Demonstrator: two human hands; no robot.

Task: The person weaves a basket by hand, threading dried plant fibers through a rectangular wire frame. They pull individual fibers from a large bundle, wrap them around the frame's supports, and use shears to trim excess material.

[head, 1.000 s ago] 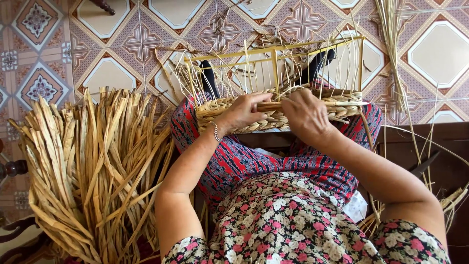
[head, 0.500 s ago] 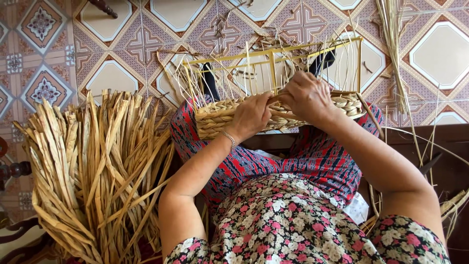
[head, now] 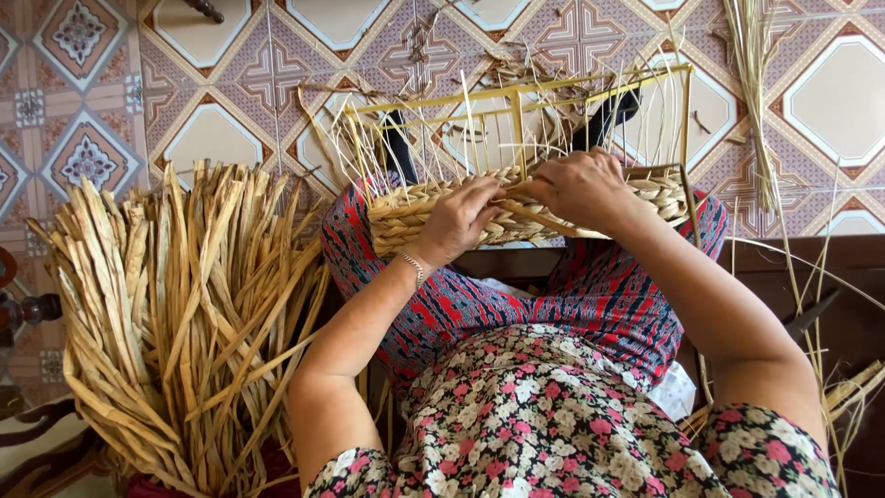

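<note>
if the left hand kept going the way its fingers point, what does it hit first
Probably the right hand: the left hand points along the woven basket rim toward it, and they nearly meet, though depth is unclear.

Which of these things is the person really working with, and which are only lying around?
In use:
- left hand and right hand, both on the half-woven basket
- its yellow frame

Lying about:
- big bundle of dried leaves at the left
- loose straw bunch on the tiled floor
</note>
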